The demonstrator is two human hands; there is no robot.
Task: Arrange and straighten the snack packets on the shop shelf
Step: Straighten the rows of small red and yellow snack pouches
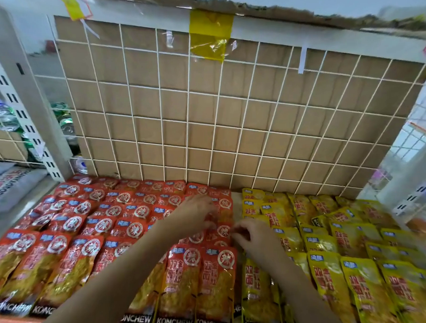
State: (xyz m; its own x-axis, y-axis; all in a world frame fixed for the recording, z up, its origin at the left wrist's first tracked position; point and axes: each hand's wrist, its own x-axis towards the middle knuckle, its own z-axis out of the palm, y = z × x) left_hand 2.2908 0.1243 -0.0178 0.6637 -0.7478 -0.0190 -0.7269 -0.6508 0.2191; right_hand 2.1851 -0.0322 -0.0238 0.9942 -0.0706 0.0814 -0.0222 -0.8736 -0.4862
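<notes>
Red packets (200, 279) under left hand (197, 214), right hand (251, 235) at their right edge

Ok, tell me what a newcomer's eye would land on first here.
The shelf floor splits into two colour blocks: red packets fill the left, yellow packets the right. The left hand and right hand meet near the seam between them. Behind rises a white wire grid over brown cardboard, with yellow tape at its top.
</notes>
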